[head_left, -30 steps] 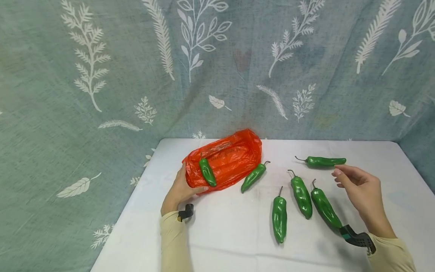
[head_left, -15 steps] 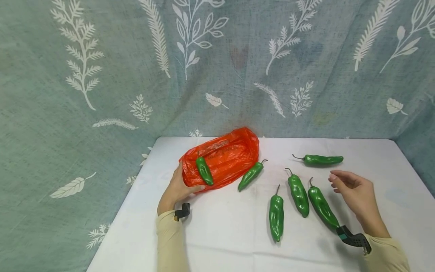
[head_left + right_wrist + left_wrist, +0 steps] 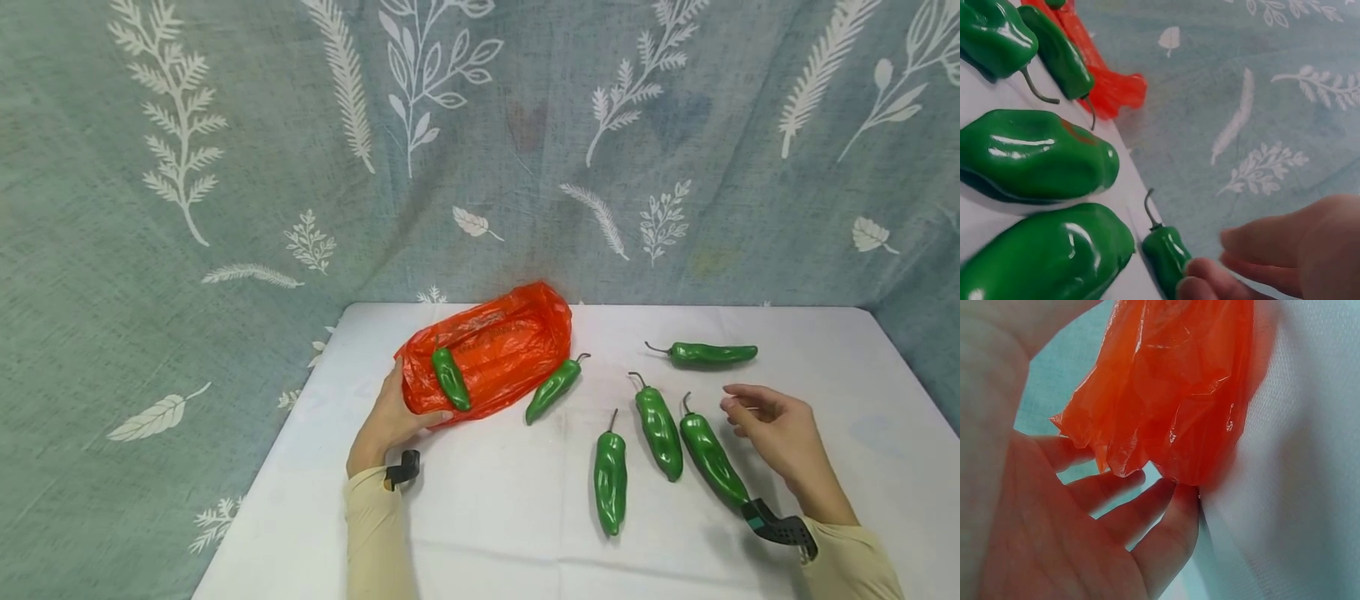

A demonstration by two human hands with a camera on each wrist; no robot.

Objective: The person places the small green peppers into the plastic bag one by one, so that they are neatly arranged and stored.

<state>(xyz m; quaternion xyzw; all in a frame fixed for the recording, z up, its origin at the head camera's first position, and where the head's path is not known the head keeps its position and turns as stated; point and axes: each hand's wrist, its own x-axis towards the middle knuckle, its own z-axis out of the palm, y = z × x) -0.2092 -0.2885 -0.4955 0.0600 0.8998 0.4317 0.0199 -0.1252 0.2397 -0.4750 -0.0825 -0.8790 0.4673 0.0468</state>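
Observation:
A red plastic bag lies on the white table, with one green chili pepper on it near its left end. My left hand spans that end, fingers and thumb spread; in the left wrist view its fingertips touch the crumpled bag edge. My right hand hovers over the right side with loosely bent fingers and nothing in them. Nearest to it are a chili pepper on its left and another chili pepper behind it.
One more chili pepper lies at the bag's right front edge. Two others, a chili pepper and a chili pepper, lie mid-table, stems pointing away. A green leaf-patterned cloth hangs behind the table's back edge.
My right hand has moved left and slightly nearer, away from the back right chili pepper. The left hand stays at the bag. The head view has shifted slightly.

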